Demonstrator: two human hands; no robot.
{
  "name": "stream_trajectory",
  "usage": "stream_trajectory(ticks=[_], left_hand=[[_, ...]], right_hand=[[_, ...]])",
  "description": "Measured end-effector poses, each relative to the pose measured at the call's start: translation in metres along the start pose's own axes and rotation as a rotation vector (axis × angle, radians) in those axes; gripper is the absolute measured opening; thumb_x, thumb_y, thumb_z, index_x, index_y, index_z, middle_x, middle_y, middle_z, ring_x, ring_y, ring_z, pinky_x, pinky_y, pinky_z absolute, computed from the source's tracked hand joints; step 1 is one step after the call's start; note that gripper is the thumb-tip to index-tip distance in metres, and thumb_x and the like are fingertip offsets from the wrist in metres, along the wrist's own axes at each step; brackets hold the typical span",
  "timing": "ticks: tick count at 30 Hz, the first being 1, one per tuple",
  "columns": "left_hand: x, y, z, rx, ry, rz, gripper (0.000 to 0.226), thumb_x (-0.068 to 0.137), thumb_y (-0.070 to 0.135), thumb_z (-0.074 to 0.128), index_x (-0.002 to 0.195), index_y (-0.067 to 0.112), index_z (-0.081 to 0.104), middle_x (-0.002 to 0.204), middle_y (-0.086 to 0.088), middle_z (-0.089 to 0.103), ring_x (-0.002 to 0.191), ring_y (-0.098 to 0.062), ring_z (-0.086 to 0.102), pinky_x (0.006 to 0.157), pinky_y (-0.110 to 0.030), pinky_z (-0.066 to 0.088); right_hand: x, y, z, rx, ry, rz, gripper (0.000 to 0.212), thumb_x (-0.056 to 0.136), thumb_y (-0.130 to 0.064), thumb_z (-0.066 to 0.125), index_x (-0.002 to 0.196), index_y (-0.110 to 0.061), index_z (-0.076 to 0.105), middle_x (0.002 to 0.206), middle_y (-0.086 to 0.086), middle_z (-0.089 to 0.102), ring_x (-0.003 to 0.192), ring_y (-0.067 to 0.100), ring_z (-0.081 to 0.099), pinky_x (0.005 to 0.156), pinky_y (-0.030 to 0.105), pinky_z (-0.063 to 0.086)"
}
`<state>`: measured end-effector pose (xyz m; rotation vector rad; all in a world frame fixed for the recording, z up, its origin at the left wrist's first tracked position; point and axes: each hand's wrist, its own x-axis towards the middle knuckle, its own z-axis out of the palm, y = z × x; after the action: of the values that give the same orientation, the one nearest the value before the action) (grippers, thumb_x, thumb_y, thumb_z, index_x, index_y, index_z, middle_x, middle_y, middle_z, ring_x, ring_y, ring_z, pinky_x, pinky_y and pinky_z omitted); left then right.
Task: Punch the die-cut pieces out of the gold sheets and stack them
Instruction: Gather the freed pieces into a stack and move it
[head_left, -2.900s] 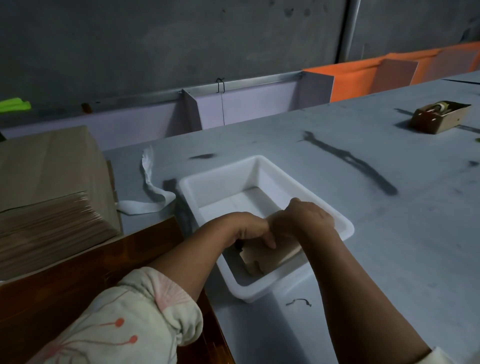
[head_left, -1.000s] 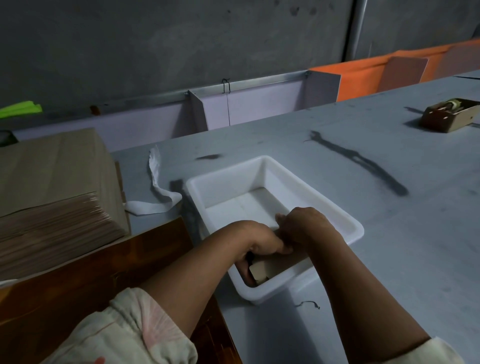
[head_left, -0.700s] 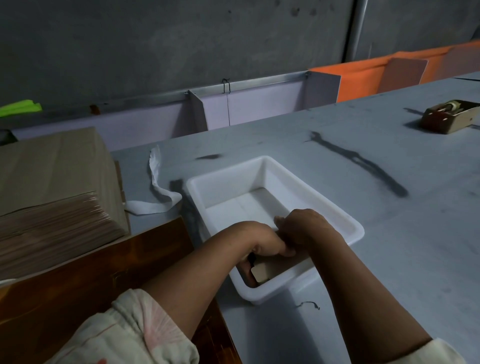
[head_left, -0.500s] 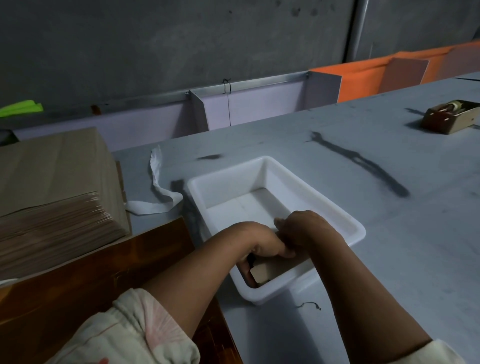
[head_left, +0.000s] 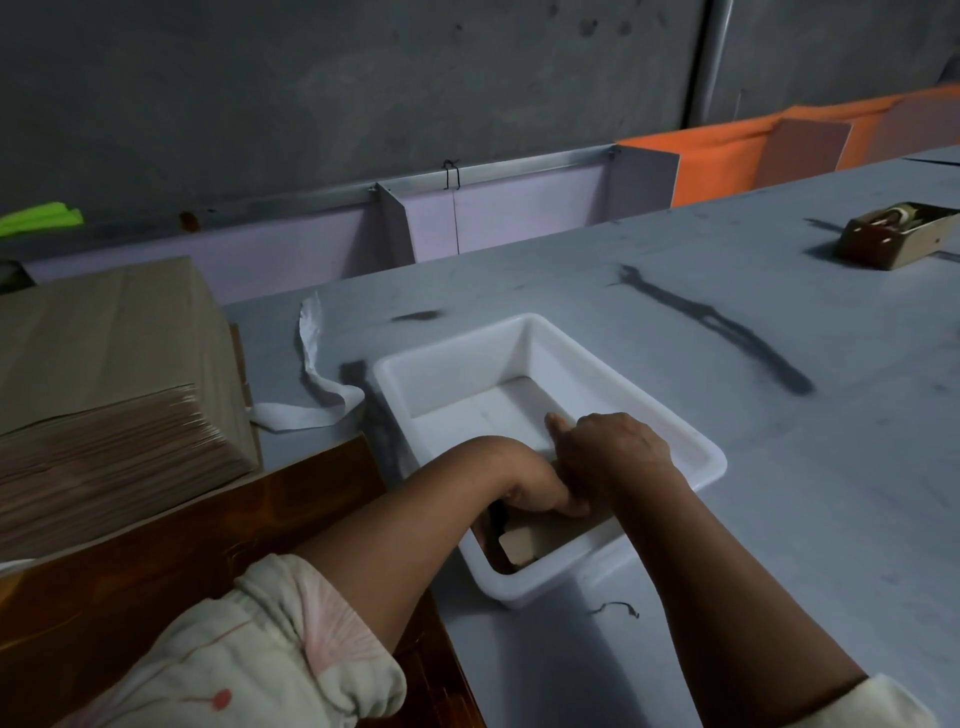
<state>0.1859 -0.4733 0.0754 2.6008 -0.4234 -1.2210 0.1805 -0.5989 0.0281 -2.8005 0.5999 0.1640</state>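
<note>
The left hand (head_left: 535, 488) grips the die-cut pieces (head_left: 540, 538), with its thumb on top. The right hand (head_left: 615, 452) lies over them, touching the left; I cannot tell whether it grasps. The pieces sit in the near end of the white tray (head_left: 711, 462) on the grey table (head_left: 779, 519).

Honestly, most of the brown die-cut card pieces (head_left: 540, 540) in the white plastic tray (head_left: 691, 447) are buried under both hands. Only one corner pokes out, so there's no counting them. The left hand (head_left: 535, 488) has its fingertips down behind the tray's near wall, and the right hand (head_left: 613, 452) curls its fingers under out of sight, so I can't tell how either one grips. The tall stack of brown card sheets (head_left: 104, 415) runs off the left edge. Whatever's inside the little open cardboard box (head_left: 893, 239) far right is too small to make out.
</note>
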Motion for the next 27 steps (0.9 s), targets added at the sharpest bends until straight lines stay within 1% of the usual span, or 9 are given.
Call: stream_trajectory(ticks=[2, 4, 6, 8, 11, 15, 22, 26, 27], left_hand=[[0.002, 0.003, 0.001, 0.116, 0.028, 0.057, 0.065, 0.096, 0.059, 0.047, 0.14, 0.011, 0.043, 0.126, -0.016, 0.055, 0.087, -0.024, 0.054, 0.063, -0.03, 0.046], [0.004, 0.004, 0.002, 0.218, 0.048, 0.1, 0.066, 0.096, 0.061, 0.043, 0.14, 0.012, 0.044, 0.111, -0.013, 0.056, 0.079, -0.02, 0.051, 0.066, -0.03, 0.043], [0.008, 0.003, 0.003, 0.292, 0.06, 0.123, 0.067, 0.096, 0.062, 0.041, 0.139, 0.011, 0.045, 0.118, -0.015, 0.057, 0.089, -0.023, 0.051, 0.079, -0.033, 0.039], [0.01, 0.0, 0.001, 0.32, 0.071, 0.125, 0.069, 0.096, 0.063, 0.04, 0.139, 0.01, 0.046, 0.132, -0.017, 0.054, 0.102, -0.026, 0.051, 0.084, -0.034, 0.036], [0.014, -0.006, -0.004, 0.274, 0.097, 0.101, 0.067, 0.094, 0.063, 0.045, 0.134, 0.01, 0.051, 0.128, -0.015, 0.055, 0.099, -0.024, 0.051, 0.079, -0.033, 0.038], [0.021, -0.013, -0.008, 0.213, 0.137, 0.08, 0.06, 0.089, 0.064, 0.054, 0.122, 0.014, 0.058, 0.103, -0.005, 0.054, 0.087, -0.02, 0.053, 0.075, -0.032, 0.043], [0.026, -0.018, -0.011, 0.104, 0.137, 0.073, 0.064, 0.083, 0.063, 0.062, 0.124, 0.014, 0.059, 0.11, -0.005, 0.056, 0.094, -0.021, 0.056, 0.08, -0.032, 0.048], [0.027, -0.02, -0.012, 0.011, 0.128, 0.066, 0.066, 0.081, 0.06, 0.067, 0.127, 0.014, 0.058, 0.114, -0.006, 0.055, 0.1, -0.023, 0.055, 0.085, -0.033, 0.048], [0.028, -0.02, -0.012, 0.011, 0.119, 0.068, 0.066, 0.082, 0.06, 0.066, 0.128, 0.013, 0.057, 0.114, -0.006, 0.054, 0.1, -0.023, 0.055, 0.084, -0.033, 0.048]], right_hand=[[0.0, 0.001, 0.002, 0.028, -0.004, 0.015, 0.063, 0.1, -0.06, 0.024, 0.11, -0.013, 0.065, 0.087, 0.003, 0.054, 0.087, 0.023, 0.051, 0.076, 0.035, 0.04], [0.002, 0.001, 0.004, 0.046, -0.001, 0.024, 0.064, 0.1, -0.06, 0.024, 0.104, -0.011, 0.065, 0.093, 0.005, 0.058, 0.088, 0.024, 0.052, 0.077, 0.035, 0.04], [0.003, 0.001, 0.005, 0.052, 0.002, 0.026, 0.063, 0.1, -0.059, 0.025, 0.106, -0.011, 0.065, 0.089, 0.005, 0.055, 0.088, 0.024, 0.052, 0.078, 0.035, 0.04], [0.005, 0.0, 0.005, 0.054, -0.012, 0.018, 0.061, 0.1, -0.058, 0.026, 0.111, -0.011, 0.064, 0.078, 0.002, 0.048, 0.085, 0.024, 0.051, 0.076, 0.035, 0.039], [0.008, 0.0, 0.005, 0.058, -0.035, 0.006, 0.058, 0.101, -0.055, 0.028, 0.118, -0.011, 0.061, 0.074, 0.002, 0.041, 0.084, 0.023, 0.047, 0.077, 0.034, 0.038], [0.011, -0.001, 0.008, 0.099, -0.054, 0.042, 0.051, 0.1, -0.057, 0.031, 0.098, -0.014, 0.058, 0.074, 0.002, 0.042, 0.086, 0.024, 0.049, 0.077, 0.033, 0.038], [0.014, 0.0, 0.008, 0.088, -0.103, 0.048, 0.051, 0.099, -0.06, 0.032, 0.092, -0.015, 0.053, 0.077, 0.002, 0.044, 0.084, 0.023, 0.049, 0.075, 0.033, 0.038], [0.015, 0.0, 0.007, 0.031, -0.151, -0.003, 0.055, 0.099, -0.059, 0.03, 0.116, -0.016, 0.06, 0.087, 0.001, 0.049, 0.088, 0.021, 0.048, 0.077, 0.033, 0.038], [0.015, 0.0, 0.007, 0.004, -0.145, -0.026, 0.054, 0.1, -0.057, 0.03, 0.116, -0.015, 0.06, 0.086, -0.001, 0.049, 0.087, 0.02, 0.047, 0.076, 0.033, 0.038]])
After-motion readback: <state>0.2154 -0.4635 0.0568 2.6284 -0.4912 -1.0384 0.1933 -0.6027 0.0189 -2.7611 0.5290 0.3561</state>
